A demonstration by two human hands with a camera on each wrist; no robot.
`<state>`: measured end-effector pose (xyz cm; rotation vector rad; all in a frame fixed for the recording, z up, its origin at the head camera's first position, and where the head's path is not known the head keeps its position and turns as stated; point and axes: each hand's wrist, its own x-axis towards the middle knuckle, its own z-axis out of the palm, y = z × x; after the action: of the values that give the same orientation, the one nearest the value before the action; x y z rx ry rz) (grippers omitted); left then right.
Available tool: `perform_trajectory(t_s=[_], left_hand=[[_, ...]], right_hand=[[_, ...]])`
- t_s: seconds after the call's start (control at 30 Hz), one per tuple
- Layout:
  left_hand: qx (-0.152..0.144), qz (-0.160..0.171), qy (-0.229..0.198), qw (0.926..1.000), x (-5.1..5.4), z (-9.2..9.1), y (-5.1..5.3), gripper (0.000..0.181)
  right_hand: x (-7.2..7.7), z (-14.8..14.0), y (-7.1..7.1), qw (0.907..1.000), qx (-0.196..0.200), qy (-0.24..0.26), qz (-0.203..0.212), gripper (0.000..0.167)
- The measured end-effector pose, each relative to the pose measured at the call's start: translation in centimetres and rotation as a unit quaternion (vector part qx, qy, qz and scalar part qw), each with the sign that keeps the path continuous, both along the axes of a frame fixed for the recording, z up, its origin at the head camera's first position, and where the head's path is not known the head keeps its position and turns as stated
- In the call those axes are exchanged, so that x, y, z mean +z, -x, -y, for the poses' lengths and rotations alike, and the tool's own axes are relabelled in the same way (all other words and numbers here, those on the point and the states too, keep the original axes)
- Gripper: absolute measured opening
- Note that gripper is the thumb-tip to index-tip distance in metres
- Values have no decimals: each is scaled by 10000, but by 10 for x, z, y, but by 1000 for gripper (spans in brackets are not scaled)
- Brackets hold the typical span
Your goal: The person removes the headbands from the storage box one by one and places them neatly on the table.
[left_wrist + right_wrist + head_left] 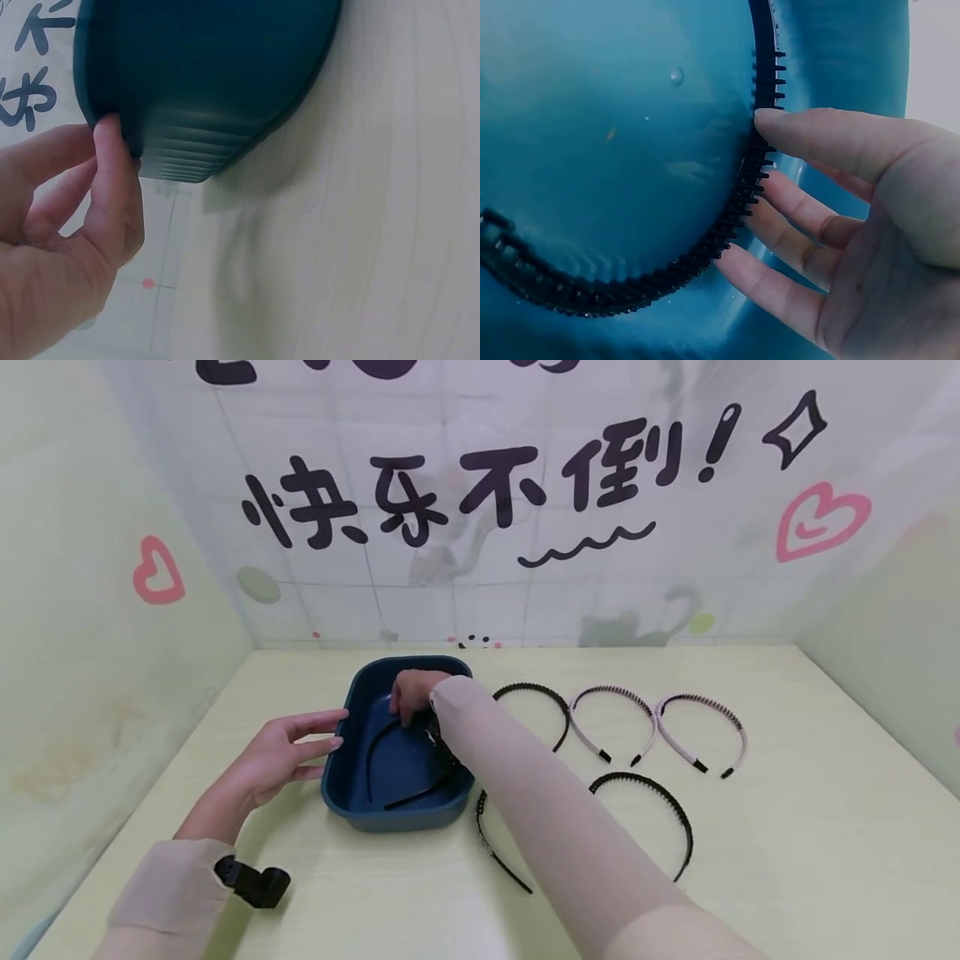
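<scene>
A dark blue basin (pixel 408 820) stands on the table, with a black toothed headband (pixel 744 196) inside it. My right hand (pixel 417 692) reaches into the basin and pinches the headband, thumb on one side and fingers on the toothed side. Seen from the right wrist, one end of the headband runs out of frame. My left hand (pixel 281 756) touches the basin's left rim with fairly straight fingers; the left wrist view shows its fingertips (pixel 109 129) against the rim. The right forearm hides part of the basin's right side.
Right of the basin lie a black headband (pixel 562 707) and two pale pink headbands (pixel 652 716) (pixel 741 735). Nearer are another black headband (pixel 684 821) and a partly hidden black band (pixel 489 846) beneath the right sleeve. A printed curtain (pixel 487 602) stands behind the table.
</scene>
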<state>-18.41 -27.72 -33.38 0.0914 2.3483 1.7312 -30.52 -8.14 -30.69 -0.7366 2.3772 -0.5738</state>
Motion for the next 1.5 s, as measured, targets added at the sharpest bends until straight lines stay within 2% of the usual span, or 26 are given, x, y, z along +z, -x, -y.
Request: perform_trajectory(t_s=[0.2,0.33,0.57,0.77,0.9,1.0,1.2,1.5], left_hand=[[-58,-12,29,10000,2,-5,3,61],[-49,11,34,10000,3,-7,4,61],[-62,47,7,10000,4,-9,3,61],[-46,43,2,10000,3,-9,1,60],[-60,69,-8,10000,0,-9,1,60],[-80,62,-5,9999,0,-9,2,60],[-76,13,44,10000,1,-8,2,60],[-80,-8,140,9999,0,-1,3,60]], right_hand=[[1,-5,0,9999,-128,1,-16,24],[0,-7,1,9998,-60,-51,-203,19],[-7,-6,5,9984,-165,-205,-506,12],[-8,-8,2,9981,-344,-121,-491,12],[-6,-10,-2,9982,-362,-103,-469,14],[-4,-10,0,9974,-367,-151,-594,10],[2,-9,4,9959,-312,-168,-837,16],[18,-16,-1,9924,-193,260,-1189,16]])
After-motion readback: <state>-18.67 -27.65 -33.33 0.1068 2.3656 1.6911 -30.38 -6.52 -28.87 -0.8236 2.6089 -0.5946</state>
